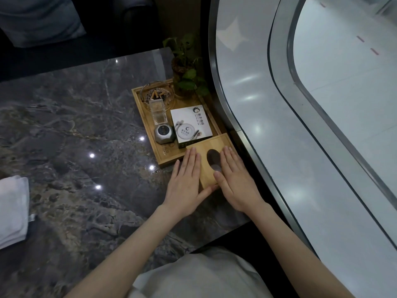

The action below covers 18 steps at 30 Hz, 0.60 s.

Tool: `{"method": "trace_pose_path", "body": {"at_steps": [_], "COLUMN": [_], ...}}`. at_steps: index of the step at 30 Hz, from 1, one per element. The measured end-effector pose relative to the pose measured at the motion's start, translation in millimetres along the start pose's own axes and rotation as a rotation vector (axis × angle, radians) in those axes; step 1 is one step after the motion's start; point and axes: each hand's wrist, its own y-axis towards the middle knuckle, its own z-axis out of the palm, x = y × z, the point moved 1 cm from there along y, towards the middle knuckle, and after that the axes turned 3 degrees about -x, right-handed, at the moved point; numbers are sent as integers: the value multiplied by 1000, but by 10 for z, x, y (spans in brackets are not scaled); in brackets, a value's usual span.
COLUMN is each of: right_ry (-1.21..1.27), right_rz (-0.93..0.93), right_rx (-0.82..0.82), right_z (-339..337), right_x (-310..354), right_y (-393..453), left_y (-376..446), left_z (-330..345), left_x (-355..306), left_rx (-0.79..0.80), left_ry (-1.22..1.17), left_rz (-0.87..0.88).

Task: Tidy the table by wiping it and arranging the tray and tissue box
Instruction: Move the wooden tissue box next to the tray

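Tissue box (209, 163), wooden, sits at near right table corner, long axis running near-to-far, far end touching bamboo tray (165, 154). Left hand (185, 186) and right hand (235, 181) lie flat, fingers extended, flanking its oval slot; neither grips.

Both arms are bare all the way up; no sleeves show. The left hand (185, 186) and the right hand (235, 181) have no rings, no watch and no gloves. The nails are short and plain. Low down, the person wears light grey-white clothes (199, 276), soft and a bit creased.
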Motion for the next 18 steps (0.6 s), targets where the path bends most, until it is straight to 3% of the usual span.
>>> {"method": "trace_pose_path", "body": {"at_steps": [18], "right_ry": [39], "right_rz": [5], "right_rx": [-22], "right_z": [-13], "right_x": [4], "right_y": [-4], "left_y": [9], "left_z": [33], "left_x": [20], "left_rx": [35], "left_ry": [-79], "left_rz": [-11]}}
